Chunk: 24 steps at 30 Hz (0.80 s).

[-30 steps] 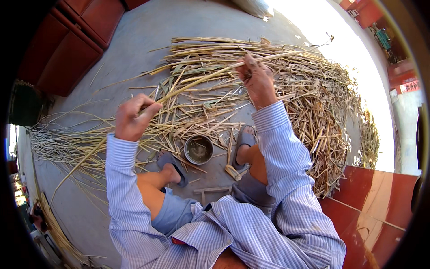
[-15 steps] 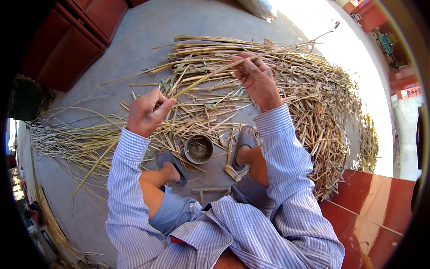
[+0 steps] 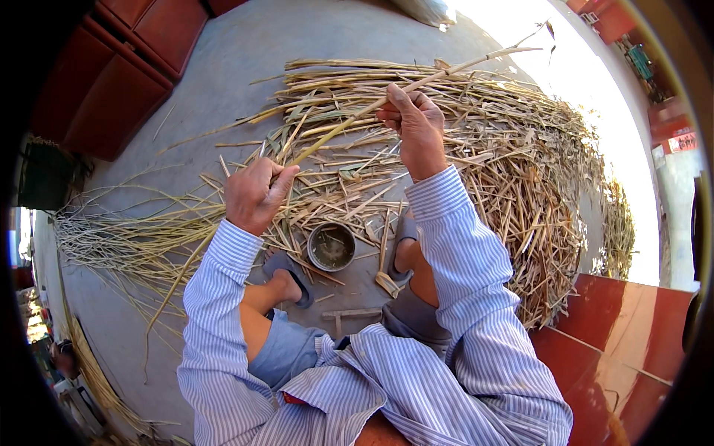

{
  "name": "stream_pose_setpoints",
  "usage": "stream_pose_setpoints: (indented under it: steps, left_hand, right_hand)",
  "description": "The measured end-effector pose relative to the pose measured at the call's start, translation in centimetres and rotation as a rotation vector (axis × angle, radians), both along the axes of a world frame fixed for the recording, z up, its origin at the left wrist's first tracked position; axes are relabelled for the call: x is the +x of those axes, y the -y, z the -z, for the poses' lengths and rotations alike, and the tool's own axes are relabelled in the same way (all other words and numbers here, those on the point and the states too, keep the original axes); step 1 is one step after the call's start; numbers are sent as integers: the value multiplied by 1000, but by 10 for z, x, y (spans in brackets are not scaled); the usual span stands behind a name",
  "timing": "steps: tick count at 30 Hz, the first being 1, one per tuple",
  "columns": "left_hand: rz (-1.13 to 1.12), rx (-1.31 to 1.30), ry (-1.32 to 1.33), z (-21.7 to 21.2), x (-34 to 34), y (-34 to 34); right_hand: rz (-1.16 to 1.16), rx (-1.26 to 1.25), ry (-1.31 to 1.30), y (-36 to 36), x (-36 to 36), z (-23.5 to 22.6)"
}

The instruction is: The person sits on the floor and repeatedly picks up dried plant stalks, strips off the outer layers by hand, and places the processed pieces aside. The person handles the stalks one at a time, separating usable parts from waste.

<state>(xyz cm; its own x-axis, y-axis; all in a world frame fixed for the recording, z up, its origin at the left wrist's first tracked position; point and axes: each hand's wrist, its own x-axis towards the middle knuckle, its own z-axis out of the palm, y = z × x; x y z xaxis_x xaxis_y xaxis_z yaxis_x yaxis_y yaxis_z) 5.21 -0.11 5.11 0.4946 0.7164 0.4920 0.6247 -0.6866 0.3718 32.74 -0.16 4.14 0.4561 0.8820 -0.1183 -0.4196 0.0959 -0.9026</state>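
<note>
A long dry reed stalk (image 3: pixel 338 131) slants from my left hand up to the far right, past my right hand. My left hand (image 3: pixel 256 195) is closed round its lower part, thumb along the top. Farther up, my right hand (image 3: pixel 416 130) pinches the stalk between thumb and fingers. Beyond that hand, the thin tip carries a small dry leaf. A thin yellowish stem (image 3: pixel 172 281) shows left of my left sleeve and hangs down; whether it belongs to the same stalk, I cannot tell. Below my hands lie loose reed stalks (image 3: pixel 342 70) and broken pieces.
A round metal bowl (image 3: pixel 331 247) stands on the floor between my feet. Husks form a big heap (image 3: pixel 528 215) on the right. Thin peeled stems (image 3: pixel 126 234) spread out at left. Red-brown tiles (image 3: pixel 595 312) lie at lower right, dark red furniture (image 3: pixel 119 74) at upper left.
My right hand has come slightly left and nearer, its fingers now closing on the stalk. My left hand has shifted a little right. The hanging stem at left has swung right and down.
</note>
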Motion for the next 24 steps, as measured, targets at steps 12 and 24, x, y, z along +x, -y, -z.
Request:
stream_pose_setpoints:
  steps: [12, 24]
  left_hand:
    - [40, -232, 46, -12, 11, -11]
    - [78, -312, 8, -15, 5, -11]
  right_hand:
    - [-96, -41, -46, 16, -10, 5]
    - [20, 140, -188, 6, 110, 26]
